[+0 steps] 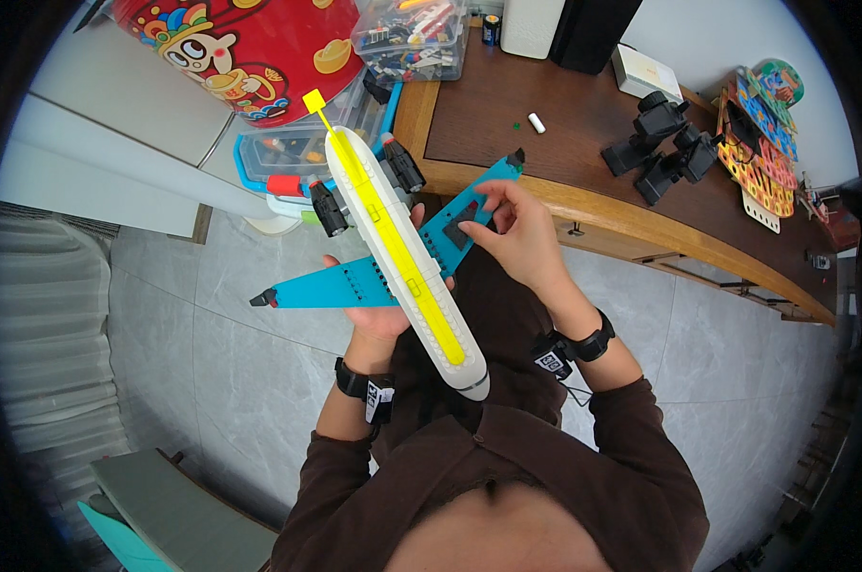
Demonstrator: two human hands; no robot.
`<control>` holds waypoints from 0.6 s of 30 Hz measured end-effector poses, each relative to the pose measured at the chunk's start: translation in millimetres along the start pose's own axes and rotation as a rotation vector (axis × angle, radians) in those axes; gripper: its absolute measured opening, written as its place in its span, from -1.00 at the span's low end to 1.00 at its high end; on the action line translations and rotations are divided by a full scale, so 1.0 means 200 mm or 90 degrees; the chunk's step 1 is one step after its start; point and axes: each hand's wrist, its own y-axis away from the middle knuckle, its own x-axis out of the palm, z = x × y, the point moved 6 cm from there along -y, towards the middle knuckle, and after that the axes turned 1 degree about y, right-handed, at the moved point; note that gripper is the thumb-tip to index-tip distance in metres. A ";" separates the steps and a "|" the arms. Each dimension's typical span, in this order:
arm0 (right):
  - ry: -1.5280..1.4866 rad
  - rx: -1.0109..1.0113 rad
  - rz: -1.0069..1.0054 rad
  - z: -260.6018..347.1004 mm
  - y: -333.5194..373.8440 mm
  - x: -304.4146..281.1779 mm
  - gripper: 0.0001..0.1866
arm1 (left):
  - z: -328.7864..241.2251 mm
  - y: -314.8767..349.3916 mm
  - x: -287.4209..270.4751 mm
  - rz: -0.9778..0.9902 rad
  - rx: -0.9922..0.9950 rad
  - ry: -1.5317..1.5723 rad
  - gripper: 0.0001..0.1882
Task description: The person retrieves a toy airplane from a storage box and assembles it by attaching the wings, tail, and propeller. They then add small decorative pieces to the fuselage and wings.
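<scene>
A building-brick toy airplane [429, 324] lies slanted before me, its nose toward my body. It has a white body with a yellow stripe on top, a yellow tail piece and blue wings. My left hand [377, 320] supports it from below, with most of the fingers hidden under the body and left wing [321, 288]. On the right wing [440, 243], the curled fingers and thumb of my right hand [526, 229] are closed at its outer edge and dark grey panel. Two dark engines [328, 206] flank the rear of the body.
The brown desk [555, 153] holds black binoculars-like gear [655, 148], a small white cylinder [537, 123], a tiny green piece [517, 126] and a white box [646, 73]. Clear tubs of bricks [410, 59] and a red printed container [259, 57] stand at the back left. A grey chair [178, 515] is at lower left.
</scene>
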 end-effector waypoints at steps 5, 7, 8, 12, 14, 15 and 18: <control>-0.011 0.010 -0.108 -0.05 0.05 0.02 -0.38 | 0.00 0.00 0.00 -0.001 0.009 -0.010 0.03; -0.136 0.072 -0.127 -0.12 0.06 0.06 -0.29 | 0.00 0.00 0.01 0.003 0.010 0.001 0.04; -0.217 0.085 -0.127 -0.14 0.06 0.09 -0.28 | 0.00 0.00 0.01 0.004 0.011 0.006 0.04; -0.355 0.099 -0.124 -0.15 0.06 0.11 -0.28 | 0.00 0.00 0.01 -0.005 0.015 -0.003 0.03; -0.190 0.036 -0.155 -0.08 0.07 0.06 -0.34 | 0.00 0.00 0.01 0.001 0.017 -0.008 0.03; -0.036 -0.020 -0.187 -0.04 0.08 0.02 -0.39 | -0.01 0.00 0.01 -0.001 0.019 -0.006 0.03; 0.154 -0.150 -0.135 0.06 0.07 0.01 -0.56 | -0.02 0.01 0.02 -0.004 0.021 0.001 0.02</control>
